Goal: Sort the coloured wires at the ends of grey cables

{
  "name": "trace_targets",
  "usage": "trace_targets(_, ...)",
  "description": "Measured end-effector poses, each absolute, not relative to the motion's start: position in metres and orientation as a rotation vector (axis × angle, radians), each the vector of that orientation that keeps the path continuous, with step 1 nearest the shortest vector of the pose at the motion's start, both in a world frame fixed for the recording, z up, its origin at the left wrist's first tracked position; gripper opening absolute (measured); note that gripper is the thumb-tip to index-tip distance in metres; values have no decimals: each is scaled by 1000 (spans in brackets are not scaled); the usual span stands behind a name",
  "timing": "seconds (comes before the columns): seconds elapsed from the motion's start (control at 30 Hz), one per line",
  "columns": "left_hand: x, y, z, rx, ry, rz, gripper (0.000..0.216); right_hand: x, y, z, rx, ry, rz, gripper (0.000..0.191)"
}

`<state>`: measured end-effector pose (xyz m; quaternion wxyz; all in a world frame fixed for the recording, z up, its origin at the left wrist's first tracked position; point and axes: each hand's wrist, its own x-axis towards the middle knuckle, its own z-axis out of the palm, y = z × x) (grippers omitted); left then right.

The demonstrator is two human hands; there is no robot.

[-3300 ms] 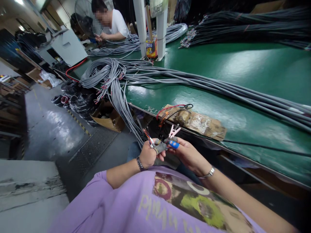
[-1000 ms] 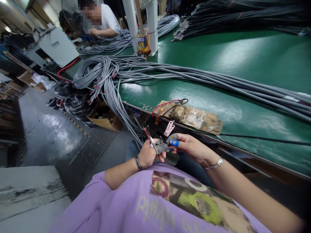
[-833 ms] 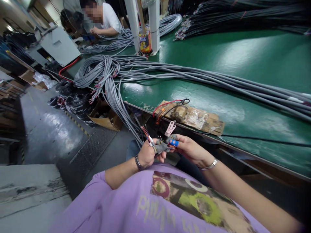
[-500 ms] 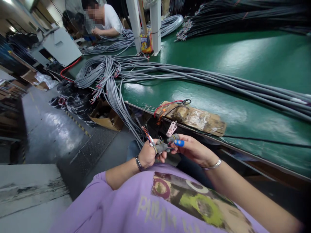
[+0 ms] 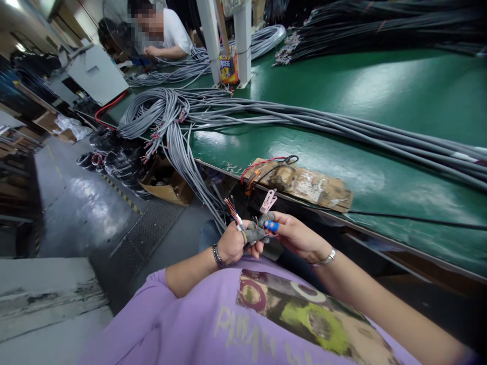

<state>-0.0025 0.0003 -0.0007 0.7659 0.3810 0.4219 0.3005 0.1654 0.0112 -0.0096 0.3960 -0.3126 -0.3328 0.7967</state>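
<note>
My left hand (image 5: 233, 244) is closed around the end of a grey cable, and thin coloured wires (image 5: 231, 209) fan out above its fist. Grey finger covers show on its fingertips. My right hand (image 5: 294, 234) meets it from the right, fingers pinched at the wires, with a blue cover (image 5: 271, 226) on one fingertip and a small pink tool (image 5: 268, 201) sticking up from the grip. Both hands hover over my lap, just in front of the green bench's edge (image 5: 342, 215).
A worn brown block (image 5: 310, 184) with red and black leads lies on the bench edge. A long bundle of grey cables (image 5: 274, 115) runs across the bench and hangs off at the left. A cardboard box (image 5: 166, 182) stands on the floor. Another person (image 5: 167, 33) works at the far end.
The hands have stayed together over my lap. The right hand's blue-tipped finger has shifted slightly left toward the wires, and the view has wobbled a little.
</note>
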Motion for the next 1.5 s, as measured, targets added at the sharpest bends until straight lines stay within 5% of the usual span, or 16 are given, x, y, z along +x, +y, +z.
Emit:
trace_targets(0.3, -2, -3, -1, 892, 1012, 763, 40, 171, 18, -15, -829, -632, 1893, 27)
trace_targets(0.47, 3, 0, 5, 884, 1011, 845, 37, 173, 28, -14, -864, -649, 1917, 42)
trace_targets(0.7, 9, 10, 18, 840, 968, 854, 36, 163, 27, -6, -1141, -1004, 1287, 44)
trace_targets(0.93, 11, 13, 12, 840, 1013, 806, 41, 153, 34, -3, -851, -718, 1762, 51)
trace_targets(1.5, 4, -1, 12, 859, 1012, 864, 42, 157, 31, 1, -835, -625, 1887, 50)
